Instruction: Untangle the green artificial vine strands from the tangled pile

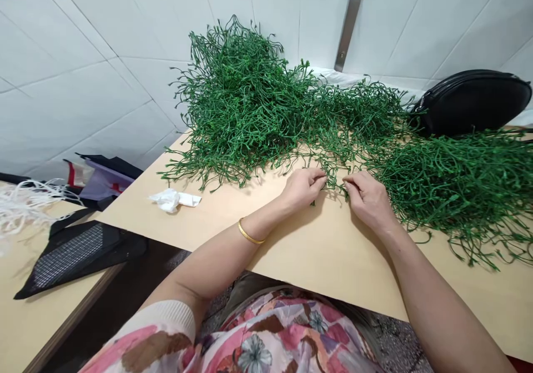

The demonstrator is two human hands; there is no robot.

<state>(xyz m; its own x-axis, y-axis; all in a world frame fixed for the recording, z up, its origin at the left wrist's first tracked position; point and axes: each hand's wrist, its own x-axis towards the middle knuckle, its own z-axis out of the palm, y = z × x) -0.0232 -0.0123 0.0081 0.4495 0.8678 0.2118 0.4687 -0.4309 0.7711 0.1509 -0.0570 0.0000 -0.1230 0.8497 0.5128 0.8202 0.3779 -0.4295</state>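
Observation:
My left hand (303,187) and my right hand (367,197) rest close together on a light wooden table (316,251). Both pinch the thin green plastic plant sprig (333,177) that lies between them. A gold bangle sits on my left wrist. A tall heap of green artificial sprigs (241,101) is piled behind my left hand. A second spread of sprigs (462,184) lies to the right of my right hand.
A black bag (470,102) sits at the back right against the white tiled wall. A crumpled white wrapper (174,199) lies left of the hands. On a lower table at left lie a black mesh pouch (79,253) and white strings (25,203).

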